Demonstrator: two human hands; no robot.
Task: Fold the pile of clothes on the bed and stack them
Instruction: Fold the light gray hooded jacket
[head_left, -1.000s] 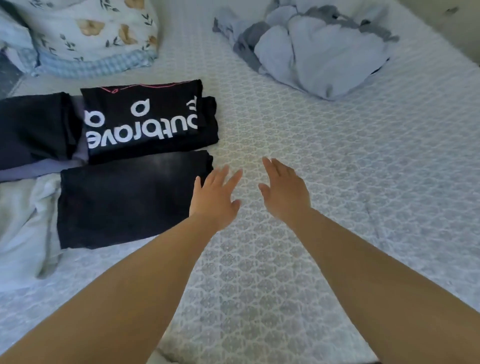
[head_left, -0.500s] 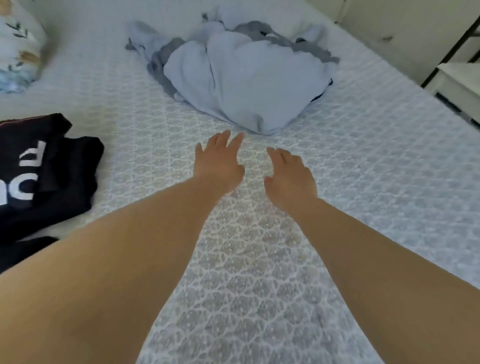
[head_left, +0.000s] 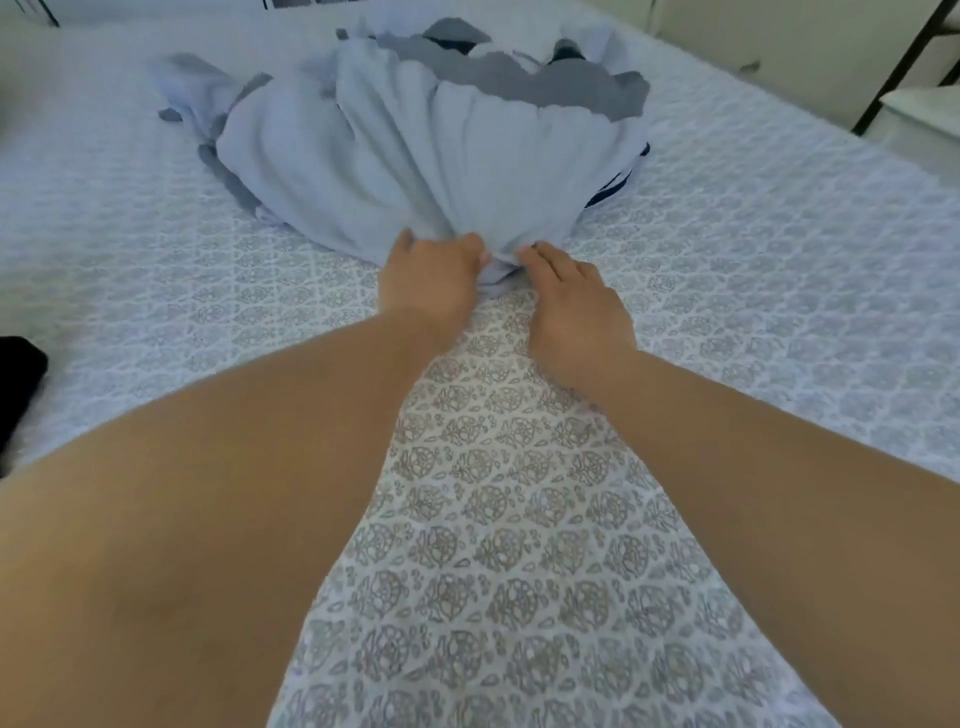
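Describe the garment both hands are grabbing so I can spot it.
On the patterned bed cover, look to the far-middle pile. It is the pale blue garment on top, its near edge gripped by the left hand and right hand; grey cloth lies behind it.

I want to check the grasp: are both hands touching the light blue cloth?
Touching. The head view shows the left hand and right hand gripping the near edge of the light blue cloth, which bunches between their fingers.

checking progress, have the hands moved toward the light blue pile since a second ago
Yes. Both the left hand and right hand reached forward across the bedspread and now grip the light blue garment.
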